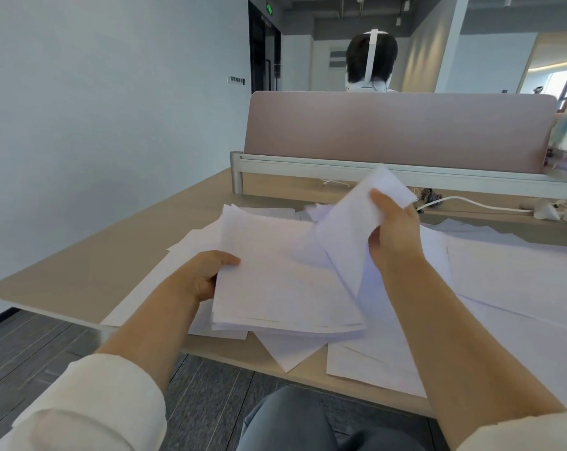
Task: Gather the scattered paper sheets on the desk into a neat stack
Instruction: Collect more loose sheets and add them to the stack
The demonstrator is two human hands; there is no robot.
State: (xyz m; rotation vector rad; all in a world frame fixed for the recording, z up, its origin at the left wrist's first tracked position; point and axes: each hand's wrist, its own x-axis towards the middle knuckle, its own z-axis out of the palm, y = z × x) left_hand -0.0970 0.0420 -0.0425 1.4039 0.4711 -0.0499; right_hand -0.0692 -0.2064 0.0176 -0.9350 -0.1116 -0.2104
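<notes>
White sheet (347, 229) in right hand (394, 234)

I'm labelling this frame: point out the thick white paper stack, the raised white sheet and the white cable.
thick white paper stack (285, 288): head view, top sheet's middle.
raised white sheet (350, 229): head view, its middle.
white cable (477, 202): head view, mid-length.

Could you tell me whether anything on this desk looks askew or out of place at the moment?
Yes: loose white paper sheets lie criss-crossed over the tan wooden desk. The white paper stack gripped by the left hand has uneven edges, and the right hand holds a bent white sheet.
</notes>
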